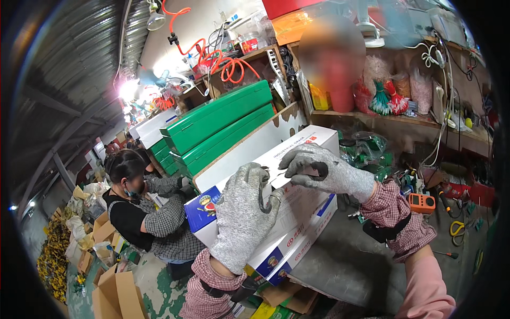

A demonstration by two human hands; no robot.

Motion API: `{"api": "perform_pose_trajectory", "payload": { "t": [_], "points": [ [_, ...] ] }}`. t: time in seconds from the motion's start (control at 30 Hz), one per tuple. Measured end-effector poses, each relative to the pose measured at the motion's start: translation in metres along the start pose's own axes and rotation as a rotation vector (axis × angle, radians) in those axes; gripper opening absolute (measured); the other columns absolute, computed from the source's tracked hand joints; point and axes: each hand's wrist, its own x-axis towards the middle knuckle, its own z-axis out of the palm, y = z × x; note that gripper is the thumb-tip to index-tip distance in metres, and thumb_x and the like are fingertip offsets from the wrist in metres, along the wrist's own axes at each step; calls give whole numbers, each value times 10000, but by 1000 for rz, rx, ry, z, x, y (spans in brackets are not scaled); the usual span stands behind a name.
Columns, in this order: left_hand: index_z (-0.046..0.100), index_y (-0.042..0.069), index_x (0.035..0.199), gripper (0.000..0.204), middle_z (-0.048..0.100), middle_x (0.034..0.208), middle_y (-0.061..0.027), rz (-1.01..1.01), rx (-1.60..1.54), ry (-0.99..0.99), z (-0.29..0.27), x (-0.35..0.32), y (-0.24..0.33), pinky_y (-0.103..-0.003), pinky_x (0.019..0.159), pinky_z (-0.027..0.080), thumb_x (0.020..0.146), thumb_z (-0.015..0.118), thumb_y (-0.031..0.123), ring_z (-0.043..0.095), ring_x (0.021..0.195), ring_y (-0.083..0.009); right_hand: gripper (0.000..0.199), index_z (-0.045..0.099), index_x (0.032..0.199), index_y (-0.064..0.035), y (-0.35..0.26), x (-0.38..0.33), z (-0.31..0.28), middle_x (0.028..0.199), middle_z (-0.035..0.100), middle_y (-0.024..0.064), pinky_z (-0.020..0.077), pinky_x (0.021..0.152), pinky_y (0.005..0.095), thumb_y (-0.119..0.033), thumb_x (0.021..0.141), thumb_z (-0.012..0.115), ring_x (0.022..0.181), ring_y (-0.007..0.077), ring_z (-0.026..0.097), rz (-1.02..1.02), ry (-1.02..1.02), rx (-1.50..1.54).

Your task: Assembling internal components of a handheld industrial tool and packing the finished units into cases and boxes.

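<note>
A long white carton (313, 138) with blue ends and red print lies in front of me, on top of a similar carton (305, 242). My left hand (247, 212), in a grey knit glove, rests over the carton's near part, its fingers and thumb curled at the top edge. My right hand (326, 170), gloved alike, bends its fingers and thumb into a loop at the same edge, close to the left fingertips. Both hands seem to pinch the carton's top edge or flap; the exact contact is hidden by the gloves.
Green cases (218, 119) are stacked behind the cartons. On the dark workbench (350, 266) at right are an orange meter (422, 203) and yellow-handled scissors (457, 228). A co-worker (151, 207) is at left, near open cardboard boxes (119, 297). Shelves hold bagged parts (419, 93).
</note>
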Motion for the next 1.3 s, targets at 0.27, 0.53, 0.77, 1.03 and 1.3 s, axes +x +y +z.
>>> {"api": "perform_pose_trajectory", "payload": {
  "t": [0.27, 0.53, 0.77, 1.03, 1.3],
  "points": [
    [484, -41, 1318, 852, 550, 1288, -251, 73, 162, -136, -13, 21, -13, -472, 1010, 479, 766, 795, 529, 581, 1168, -413, 210, 648, 987, -78, 5, -11, 17, 1157, 661, 98, 489, 986, 414, -108, 828, 783, 1157, 286, 613, -38, 189, -39],
    [455, -92, 1380, 1066, 627, 1188, -319, -181, 82, -599, -18, 56, -30, -448, 964, 508, 763, 681, 747, 632, 1123, -419, 217, 644, 1036, -85, 5, 0, 19, 1172, 643, 93, 469, 981, 418, -184, 871, 742, 1109, 288, 615, 76, 123, -63],
    [460, -65, 1411, 946, 612, 1225, -310, -170, 163, -565, -12, 51, -33, -445, 981, 494, 842, 623, 673, 617, 1144, -422, 582, 536, 1325, -99, -4, 16, 10, 1185, 575, 169, 459, 1002, 437, -312, 842, 779, 1135, 339, 580, 278, 180, -97],
    [296, 12, 1533, 1010, 509, 1404, -266, -260, 110, -174, -83, -58, -64, -483, 1077, 435, 795, 809, 474, 538, 1275, -392, 784, 470, 1463, -114, 69, -48, -53, 1431, 511, 157, 370, 1124, 431, -570, 870, 704, 1359, 298, 451, 635, 86, -166],
    [150, 45, 1564, 1170, 233, 1552, -239, 16, -23, 235, -30, -112, -65, -542, 1167, 304, 742, 864, 474, 299, 1442, -354, 747, 498, 1390, -24, 95, -51, -8, 1239, 626, 94, 493, 946, 308, -642, 971, 508, 1136, 168, 581, 768, 657, 980]
  ]
}}
